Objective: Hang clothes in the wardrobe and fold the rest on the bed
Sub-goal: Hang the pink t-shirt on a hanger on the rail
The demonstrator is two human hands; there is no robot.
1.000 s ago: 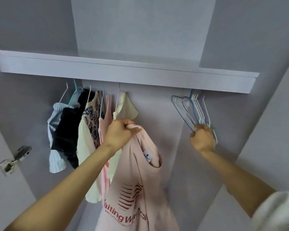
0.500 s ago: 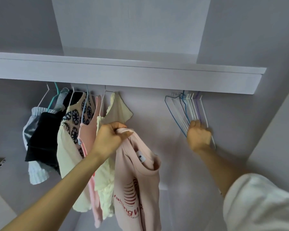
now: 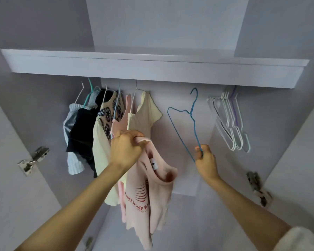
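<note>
Setting: inside an open wardrobe point(image 3: 225, 33), seen from below, with a white shelf point(image 3: 152, 69) running across above the hanging space.
Left hand: the left hand point(image 3: 127, 147) is raised in front of the hanging clothes, fingers curled tight round a bunched edge of a pink T-shirt point(image 3: 149, 200).
Pink T-shirt: it hangs down from that grip at centre frame, neck opening and label showing, red lettering on the front; it is on no hanger.
Right hand: the right hand point(image 3: 205, 158) pinches the lower corner of a blue wire hanger point(image 3: 193, 122) between thumb and fingers.
Blue hanger: held up tilted, hook pointing at the shelf, in the gap between the hung clothes and the spare hangers; whether the hook touches anything cannot be told.
Hung clothes: a row of garments point(image 3: 98, 127) on hangers at the left, among them a dark piece, a patterned top and a cream top.
Spare hangers: a cluster of white and pale hangers point(image 3: 230, 122) hangs at the right, bare.
Hardware: a metal door hinge point(image 3: 33, 158) on the left panel.
</note>
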